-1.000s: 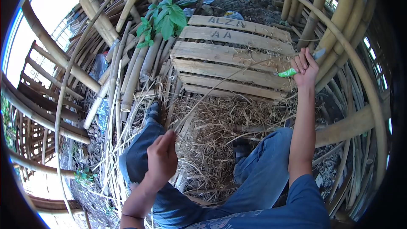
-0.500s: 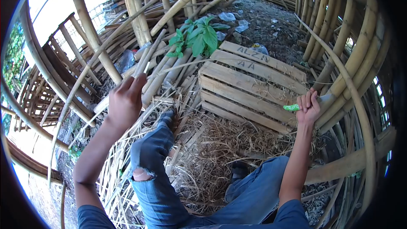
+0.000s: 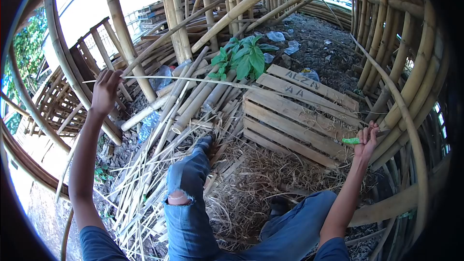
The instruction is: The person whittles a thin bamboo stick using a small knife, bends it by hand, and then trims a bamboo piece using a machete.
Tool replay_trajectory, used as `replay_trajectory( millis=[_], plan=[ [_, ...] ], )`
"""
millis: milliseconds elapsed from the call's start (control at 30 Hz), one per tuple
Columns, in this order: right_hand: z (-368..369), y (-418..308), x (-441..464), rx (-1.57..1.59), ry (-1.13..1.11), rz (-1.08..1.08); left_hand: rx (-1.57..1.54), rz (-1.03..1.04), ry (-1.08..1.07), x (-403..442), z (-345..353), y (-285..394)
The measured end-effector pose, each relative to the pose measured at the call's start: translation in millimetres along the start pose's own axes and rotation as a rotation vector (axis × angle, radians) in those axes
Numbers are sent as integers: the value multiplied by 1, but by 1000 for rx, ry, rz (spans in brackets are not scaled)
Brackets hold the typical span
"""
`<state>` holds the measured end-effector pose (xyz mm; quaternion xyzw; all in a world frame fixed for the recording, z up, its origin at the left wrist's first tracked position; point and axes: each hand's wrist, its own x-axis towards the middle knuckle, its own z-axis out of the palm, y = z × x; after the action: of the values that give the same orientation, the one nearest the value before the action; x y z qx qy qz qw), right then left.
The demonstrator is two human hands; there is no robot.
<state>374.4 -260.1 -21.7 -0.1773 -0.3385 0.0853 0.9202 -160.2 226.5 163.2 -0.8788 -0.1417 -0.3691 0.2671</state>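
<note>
A long thin bamboo strip [image 3: 193, 79] runs across the view from my left hand towards my right hand. My left hand [image 3: 105, 92], raised at the left, is closed on the strip near one end, and a short tip pokes out past the fingers. At the right, my right hand [image 3: 366, 141] is wrapped round a knife [image 3: 351, 140] with a green patterned handle. Its blade points right, partly hidden by the fingers. The strip's far end reaches close to my right hand; whether those fingers also grip it is unclear.
A slatted wooden crate [image 3: 295, 116] with lettering lies ahead, with curly shavings [image 3: 261, 174] in front. Split strips [image 3: 140, 198] litter the ground by my left leg. Beyond are bamboo poles [image 3: 193, 101], a leafy plant [image 3: 244, 58] and plastic bags. Bamboo posts [image 3: 401, 96] rise at the right.
My left hand has moved outward to the left, and the strip now stretches straighter across the view. My right hand stays beside the crate with the knife. The view has turned slightly left.
</note>
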Motion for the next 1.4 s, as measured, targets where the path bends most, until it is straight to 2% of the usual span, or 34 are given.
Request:
replay_trajectory(
  millis=[67, 233, 333, 400, 500, 567, 633, 700, 767, 867, 967, 1100, 1167, 1200, 1233, 1400],
  plan=[
    [-13, 0, 1, 3, 37, -25, 28, -129, 34, -20, -1, -21],
    [-28, 2, 4, -43, 108, -70, 61, -210, 77, -55, -8, -38],
    [-22, 3, 5, -112, 191, -82, 240, -326, 109, -74, -10, -41],
    [-15, 4, 4, -243, 303, -146, 324, -333, 159, -84, -9, -40],
    [-25, 4, 4, -254, 234, -114, 404, -381, 200, -102, -2, -43],
    [-26, 5, 3, -250, 235, -108, 210, -545, 177, -112, 5, -43],
    [-18, 9, 4, -240, 232, -106, 168, -571, 243, -114, 15, -33],
    [-7, 14, 3, -232, 240, -83, 4, -813, 292, -116, 24, -25],
    [14, 18, -1, -227, 246, -69, 19, -803, 322, -114, 32, -18],
    [31, 25, -4, -224, 231, -39, -278, -1038, 400, -104, 41, 4],
    [42, 30, -7, -231, 217, -23, -299, -958, 459, -96, 46, 23],
    [57, 33, -10, -205, 194, 14, -380, -983, 441, -83, 45, 46],
    [67, 33, -11, -215, 182, 35, -340, -923, 492, -85, 57, 45],
    [72, 33, -11, -213, 180, 31, -421, -951, 500, -84, 60, 44],
    [77, 33, -11, -219, 231, 39, -502, -977, 506, -83, 60, 43],
    [59, 33, -6, -343, 423, -6, -333, -1035, 352, -72, 45, 48]
  ],
)
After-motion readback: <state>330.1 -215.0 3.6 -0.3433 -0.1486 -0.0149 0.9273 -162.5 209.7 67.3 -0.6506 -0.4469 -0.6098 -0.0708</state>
